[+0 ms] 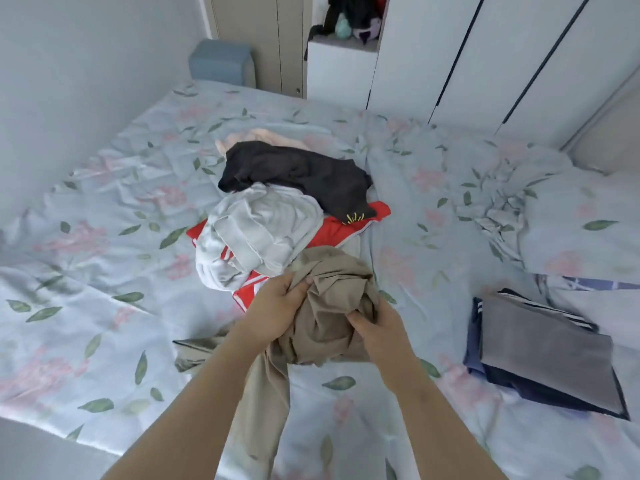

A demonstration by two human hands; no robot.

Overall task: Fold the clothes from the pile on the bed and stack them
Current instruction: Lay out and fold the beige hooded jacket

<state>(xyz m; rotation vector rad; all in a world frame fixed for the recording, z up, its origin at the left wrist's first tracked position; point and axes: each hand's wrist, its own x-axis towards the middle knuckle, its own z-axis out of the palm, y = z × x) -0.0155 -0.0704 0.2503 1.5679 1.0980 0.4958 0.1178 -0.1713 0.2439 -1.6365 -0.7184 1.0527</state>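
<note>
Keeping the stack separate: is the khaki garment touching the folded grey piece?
Apart. The head view shows a wide strip of floral bedsheet between the khaki garment and the folded grey piece.

both hands were bunched into a crumpled khaki garment (332,306), left hand (277,306) gripping its top, right hand (377,330) pinching its side, pile behind had a white top (259,230), black one (301,171), red one (346,226), folded stack (547,355) sat off right on the floral bed (104,271)

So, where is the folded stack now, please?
In the head view, the folded stack lies on the bed, right of the right hand holding the beige garment.
</note>
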